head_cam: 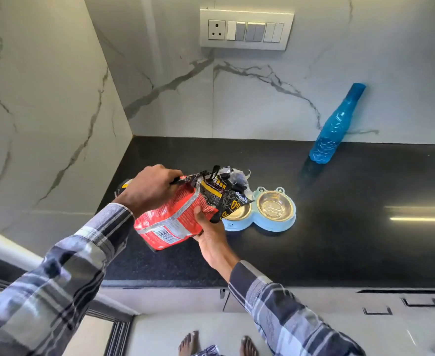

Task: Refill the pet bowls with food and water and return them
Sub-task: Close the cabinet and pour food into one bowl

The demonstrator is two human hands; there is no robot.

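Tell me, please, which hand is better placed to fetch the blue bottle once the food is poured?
The right hand, probably. The bottle stands at the counter's far right, past the bowls, on that hand's side. The left hand grips the top of the bag farther left and would have to cross over it.

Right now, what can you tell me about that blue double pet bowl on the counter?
The pet bowl is a pale blue stand, plastic by its look, with two small rounded ears at the back edge. It holds two shiny metal dishes side by side. The right dish looks empty, with a bone shape stamped in its bottom; the left dish is half hidden behind the food bag. The stand sits flat on the black counter. Neither hand touches it.
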